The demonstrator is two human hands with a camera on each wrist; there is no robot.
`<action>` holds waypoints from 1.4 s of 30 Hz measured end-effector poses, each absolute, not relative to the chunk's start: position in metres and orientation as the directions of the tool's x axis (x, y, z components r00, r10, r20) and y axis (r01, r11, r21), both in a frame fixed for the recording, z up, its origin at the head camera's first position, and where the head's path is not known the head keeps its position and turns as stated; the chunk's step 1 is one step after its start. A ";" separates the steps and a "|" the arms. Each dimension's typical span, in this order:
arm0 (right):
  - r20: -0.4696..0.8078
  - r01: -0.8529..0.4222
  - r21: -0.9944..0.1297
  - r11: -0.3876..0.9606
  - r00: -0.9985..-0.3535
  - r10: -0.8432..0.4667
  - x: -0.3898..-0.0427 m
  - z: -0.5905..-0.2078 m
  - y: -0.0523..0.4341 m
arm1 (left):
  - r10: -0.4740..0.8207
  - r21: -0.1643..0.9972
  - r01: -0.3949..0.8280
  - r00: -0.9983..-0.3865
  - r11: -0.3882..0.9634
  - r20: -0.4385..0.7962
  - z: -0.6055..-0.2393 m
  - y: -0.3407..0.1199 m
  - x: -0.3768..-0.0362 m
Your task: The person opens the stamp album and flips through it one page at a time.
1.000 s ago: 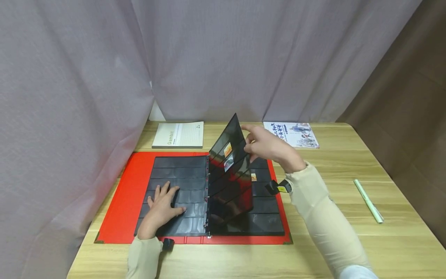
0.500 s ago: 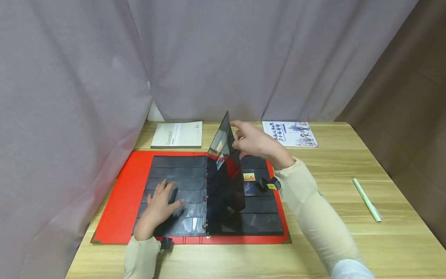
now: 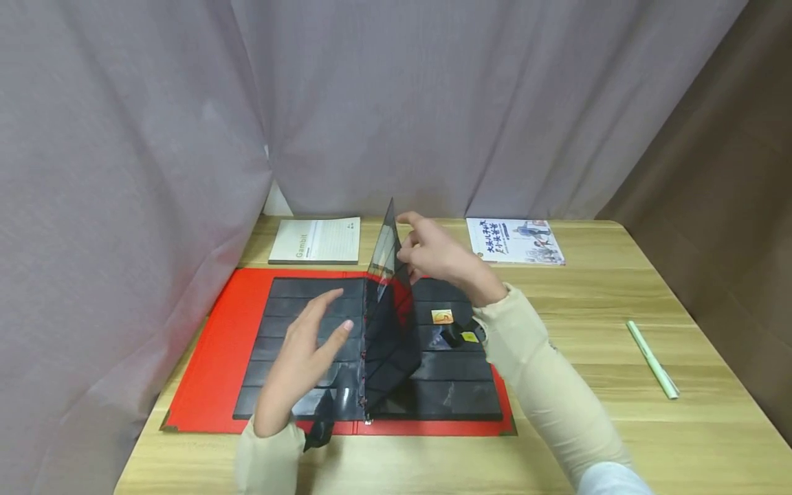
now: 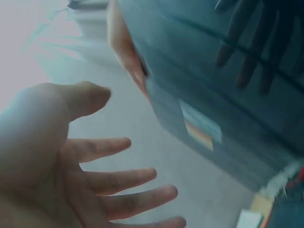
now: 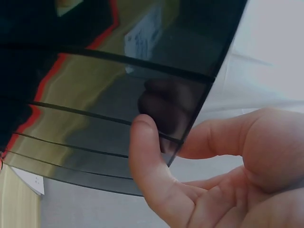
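A stamp album with a red cover [image 3: 207,364] lies open on the wooden table, its black pocket pages bound by rings at the middle. One black page [image 3: 392,344] stands nearly upright on the rings. My right hand [image 3: 442,258] pinches its outer edge between thumb and fingers, and the right wrist view shows the fingertip [image 5: 144,130] against the glossy sheet. Above the left-hand page [image 3: 291,302], my left hand [image 3: 300,354] is lifted with fingers spread, holding nothing. A small stamp [image 4: 202,124] shows on the raised page. On the right-hand page sits an orange-and-yellow stamp [image 3: 442,316].
Behind the album lie a "Gambit" notepad [image 3: 315,240] at the left and an illustrated booklet [image 3: 516,240] at the right. A light green pen [image 3: 652,361] rests on the table's right side. Grey curtain [image 3: 371,103] hangs along the back.
My right hand has swung the page leftward, from leaning right to nearly upright, uncovering more of the right-hand page. My left hand has risen off the left-hand page.
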State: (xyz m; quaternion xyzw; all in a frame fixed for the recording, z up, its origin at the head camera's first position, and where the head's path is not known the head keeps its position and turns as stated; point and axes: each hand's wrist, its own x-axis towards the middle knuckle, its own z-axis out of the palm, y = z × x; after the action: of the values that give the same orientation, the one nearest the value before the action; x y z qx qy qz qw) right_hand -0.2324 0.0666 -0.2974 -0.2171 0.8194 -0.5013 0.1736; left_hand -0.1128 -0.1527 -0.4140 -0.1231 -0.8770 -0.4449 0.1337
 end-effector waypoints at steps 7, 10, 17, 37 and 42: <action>-0.064 -0.159 -0.910 0.384 -0.859 -0.509 -0.230 -0.299 0.057 | 0.146 0.755 0.460 -0.882 0.468 0.447 -0.395 -0.133 -0.109; -0.071 -0.153 -0.911 0.383 -0.857 -0.510 -0.230 -0.299 0.054 | 0.185 0.755 0.492 -0.868 0.433 0.460 -0.390 -0.126 -0.107; -0.059 -0.165 -0.918 0.360 -0.843 -0.535 -0.227 -0.300 0.045 | 0.254 0.756 0.530 -0.848 0.383 0.466 -0.381 -0.112 -0.106; -0.001 -0.268 -0.899 0.345 -0.788 -0.616 -0.234 -0.310 0.048 | 0.152 0.758 0.519 -0.851 0.395 0.503 -0.382 -0.122 -0.103; 0.021 -0.306 -0.882 0.359 -0.786 -0.618 -0.237 -0.313 0.060 | 0.122 0.767 0.505 -0.857 0.396 0.501 -0.383 -0.127 -0.101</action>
State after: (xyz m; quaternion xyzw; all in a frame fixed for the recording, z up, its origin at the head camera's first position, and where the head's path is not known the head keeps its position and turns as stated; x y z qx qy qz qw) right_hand -0.2372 0.0599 -0.3128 -0.2856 0.8088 -0.4888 0.1593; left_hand -0.1006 -0.1271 -0.3825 -0.1924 -0.8145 -0.5148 0.1859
